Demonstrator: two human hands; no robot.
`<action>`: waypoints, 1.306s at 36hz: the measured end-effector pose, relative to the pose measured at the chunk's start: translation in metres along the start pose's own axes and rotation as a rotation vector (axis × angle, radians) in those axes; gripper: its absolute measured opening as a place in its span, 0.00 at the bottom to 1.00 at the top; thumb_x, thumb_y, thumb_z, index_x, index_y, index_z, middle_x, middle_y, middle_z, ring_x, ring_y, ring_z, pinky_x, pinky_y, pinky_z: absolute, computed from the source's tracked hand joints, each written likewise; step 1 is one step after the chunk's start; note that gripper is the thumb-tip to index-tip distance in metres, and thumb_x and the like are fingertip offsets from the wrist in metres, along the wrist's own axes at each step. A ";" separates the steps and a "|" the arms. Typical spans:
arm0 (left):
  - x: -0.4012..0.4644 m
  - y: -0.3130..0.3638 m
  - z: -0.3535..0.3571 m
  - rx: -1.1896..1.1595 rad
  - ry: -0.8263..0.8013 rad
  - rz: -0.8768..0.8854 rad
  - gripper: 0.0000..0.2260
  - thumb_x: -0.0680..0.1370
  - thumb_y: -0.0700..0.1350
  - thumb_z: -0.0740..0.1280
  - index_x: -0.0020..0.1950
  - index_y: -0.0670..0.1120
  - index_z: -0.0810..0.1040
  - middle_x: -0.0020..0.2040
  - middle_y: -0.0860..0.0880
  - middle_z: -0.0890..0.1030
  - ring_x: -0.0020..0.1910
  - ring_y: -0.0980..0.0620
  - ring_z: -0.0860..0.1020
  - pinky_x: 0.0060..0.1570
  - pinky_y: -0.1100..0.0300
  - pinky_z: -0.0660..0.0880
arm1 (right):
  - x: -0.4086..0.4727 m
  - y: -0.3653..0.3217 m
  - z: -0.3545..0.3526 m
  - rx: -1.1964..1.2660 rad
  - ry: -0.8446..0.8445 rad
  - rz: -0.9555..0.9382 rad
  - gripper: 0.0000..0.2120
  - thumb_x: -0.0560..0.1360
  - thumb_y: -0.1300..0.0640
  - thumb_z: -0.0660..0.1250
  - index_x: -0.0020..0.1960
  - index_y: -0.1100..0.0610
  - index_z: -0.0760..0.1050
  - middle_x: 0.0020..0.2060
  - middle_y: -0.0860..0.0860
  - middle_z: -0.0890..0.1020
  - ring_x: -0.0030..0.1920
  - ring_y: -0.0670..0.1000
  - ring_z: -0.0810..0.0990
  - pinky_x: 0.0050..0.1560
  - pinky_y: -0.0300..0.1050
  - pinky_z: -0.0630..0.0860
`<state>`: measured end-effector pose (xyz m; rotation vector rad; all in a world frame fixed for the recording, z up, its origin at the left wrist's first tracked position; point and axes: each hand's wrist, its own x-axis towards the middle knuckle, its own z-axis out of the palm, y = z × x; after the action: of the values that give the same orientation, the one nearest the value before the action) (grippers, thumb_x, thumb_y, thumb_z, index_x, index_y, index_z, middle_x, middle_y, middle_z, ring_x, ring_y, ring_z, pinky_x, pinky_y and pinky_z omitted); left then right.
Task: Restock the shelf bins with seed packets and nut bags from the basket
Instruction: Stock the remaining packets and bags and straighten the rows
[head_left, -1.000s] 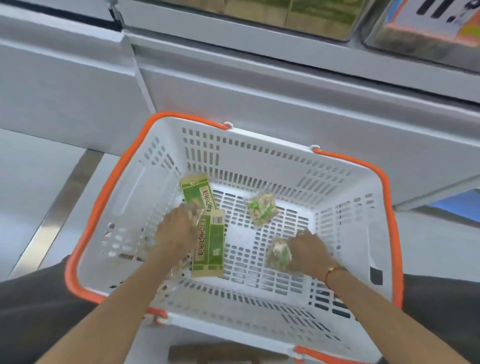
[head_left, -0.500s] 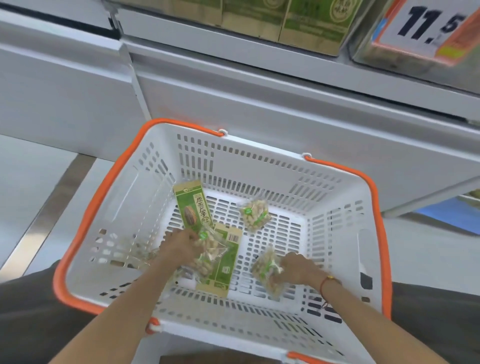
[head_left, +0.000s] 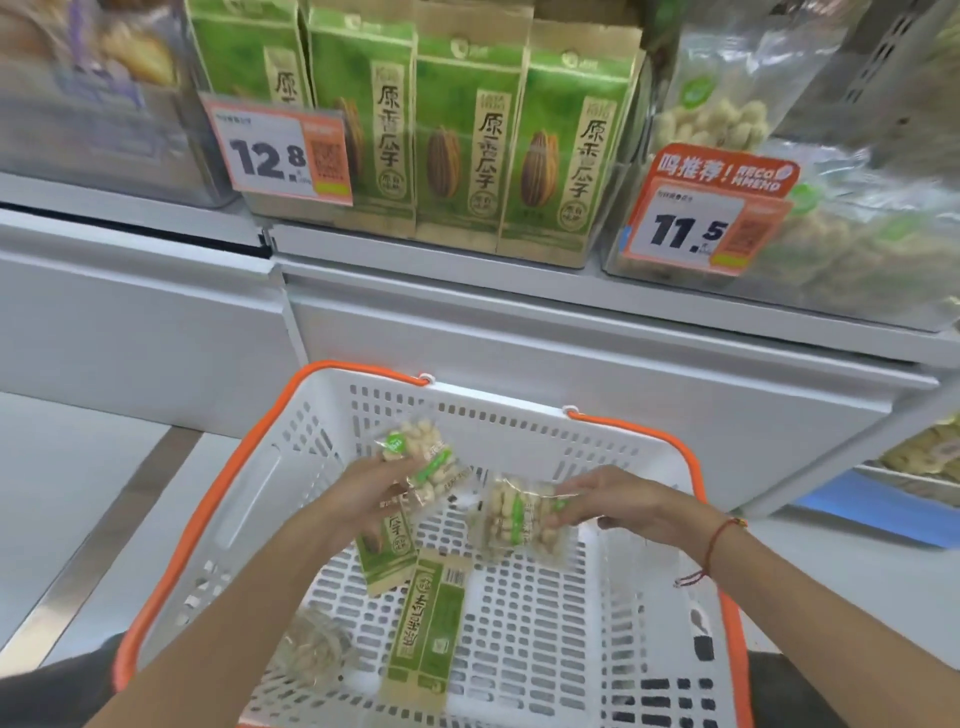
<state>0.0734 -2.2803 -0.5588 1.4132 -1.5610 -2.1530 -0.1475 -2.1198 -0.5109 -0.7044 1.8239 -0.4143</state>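
Observation:
A white basket (head_left: 519, 686) with an orange rim stands in front of the shelf. My left hand (head_left: 371, 486) holds a clear nut bag (head_left: 423, 460) above the basket's middle. Beside it my right hand (head_left: 610, 499) pinches a second nut bag (head_left: 511, 519) at its right edge. Two green seed packets lie on the basket floor, one partly under my left hand (head_left: 387, 553), the other (head_left: 428, 629) face down nearer me. A third nut bag (head_left: 314, 649) lies at the near left of the floor.
On the shelf above, a clear bin holds upright green seed packets (head_left: 457, 135) behind a 12.8 price tag (head_left: 280, 153). To its right a bin of nut bags (head_left: 841, 234) carries an 11.5 tag (head_left: 701, 223). The white shelf front (head_left: 571, 338) is just behind the basket.
Both hands have risen from the basket floor, each lifting a nut bag. The view has tilted up and now takes in the shelf bins.

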 end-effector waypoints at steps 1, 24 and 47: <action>-0.004 0.011 0.001 -0.008 -0.001 0.036 0.14 0.77 0.49 0.67 0.59 0.45 0.75 0.52 0.50 0.78 0.52 0.52 0.76 0.54 0.58 0.74 | -0.008 -0.007 -0.007 -0.007 0.017 -0.037 0.14 0.69 0.54 0.75 0.54 0.50 0.79 0.57 0.48 0.79 0.58 0.50 0.76 0.62 0.46 0.70; -0.078 0.134 0.085 0.365 -0.336 0.361 0.16 0.71 0.44 0.68 0.57 0.52 0.73 0.38 0.56 0.83 0.38 0.59 0.81 0.42 0.68 0.75 | -0.122 -0.093 -0.067 -0.126 0.448 -0.694 0.13 0.65 0.51 0.78 0.44 0.60 0.84 0.26 0.42 0.77 0.26 0.39 0.69 0.30 0.32 0.64; -0.071 0.254 0.169 0.653 0.174 1.268 0.37 0.64 0.81 0.46 0.68 0.65 0.60 0.66 0.64 0.66 0.65 0.65 0.64 0.64 0.59 0.62 | -0.163 -0.086 -0.177 0.455 0.731 -0.714 0.29 0.50 0.38 0.76 0.44 0.56 0.80 0.41 0.47 0.84 0.46 0.49 0.81 0.51 0.46 0.74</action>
<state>-0.1110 -2.2412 -0.3086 0.3301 -2.2373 -0.7908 -0.2511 -2.0901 -0.2791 -0.9353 1.9602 -1.6777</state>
